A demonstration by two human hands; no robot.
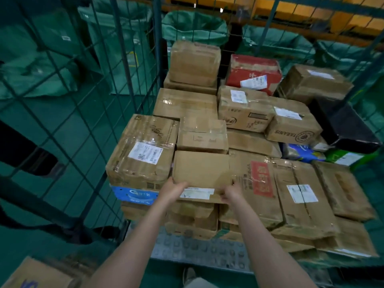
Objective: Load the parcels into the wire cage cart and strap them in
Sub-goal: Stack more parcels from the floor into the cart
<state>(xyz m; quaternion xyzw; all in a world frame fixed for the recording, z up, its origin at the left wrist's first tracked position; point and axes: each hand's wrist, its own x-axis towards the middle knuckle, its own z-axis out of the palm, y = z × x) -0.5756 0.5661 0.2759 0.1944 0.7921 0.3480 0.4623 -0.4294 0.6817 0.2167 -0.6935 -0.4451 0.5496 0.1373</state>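
A plain brown cardboard parcel (202,169) lies on top of the stack inside the wire cage cart (133,65), at the front middle. My left hand (172,189) grips its near left corner and my right hand (230,194) grips its near right edge, beside a white label on its front face. Many taped cardboard parcels fill the cart around it, among them a labelled box (143,148) to the left and a box with a red sticker (261,179) to the right. The fingertips of both hands are hidden under the parcel.
The cart's metal floor plate (199,252) shows at the front. A red box (253,73) and a black box (345,125) sit farther back. Green sacks (193,26) stand behind the mesh. Another cardboard box (37,275) lies at bottom left. A shoe (189,276) shows below.
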